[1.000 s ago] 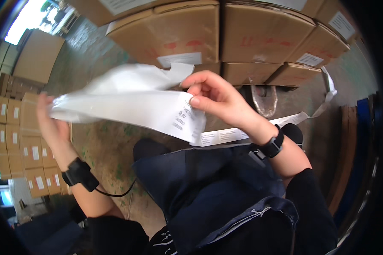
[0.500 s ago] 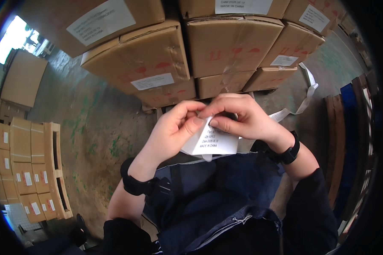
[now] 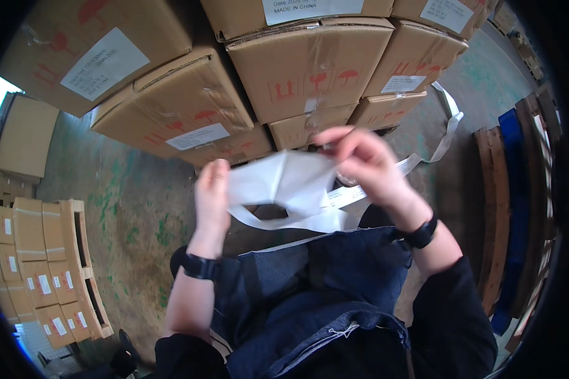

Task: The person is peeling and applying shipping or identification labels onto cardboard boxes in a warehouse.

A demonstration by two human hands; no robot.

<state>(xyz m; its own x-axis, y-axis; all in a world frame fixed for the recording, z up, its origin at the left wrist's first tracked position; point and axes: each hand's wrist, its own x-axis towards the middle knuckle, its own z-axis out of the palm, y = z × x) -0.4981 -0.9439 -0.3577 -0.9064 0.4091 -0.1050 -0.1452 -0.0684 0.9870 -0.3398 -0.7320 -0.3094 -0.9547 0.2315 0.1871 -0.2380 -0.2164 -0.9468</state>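
A strip of white labels point(image 3: 253, 183) is stretched between my two hands in front of the stacked boxes, blurred by motion and creased near its middle. My left hand point(image 3: 214, 192) is closed on its left end, thumb up. My right hand point(image 3: 374, 165) is at the upper right end, fingers curled and smeared by motion, seeming to pinch the edge. Below, a loop of pale strip hangs over my lap. From there a printed length runs right, beneath my right hand, to a trailing white strip point(image 3: 454, 123) on the floor.
Stacked cardboard boxes point(image 3: 313, 66) with white labels stand close in front. At left, more boxes point(image 3: 36, 224) are stacked beside an upright wooden pallet point(image 3: 82, 252). Brown and blue pallets point(image 3: 502, 208) stand on edge at right. The floor point(image 3: 129, 215) has green patches.
My hands have moved apart, the left one leftward. The white strip, earlier folded and pinched between both hands, is now spread between them. The view has shifted slightly.
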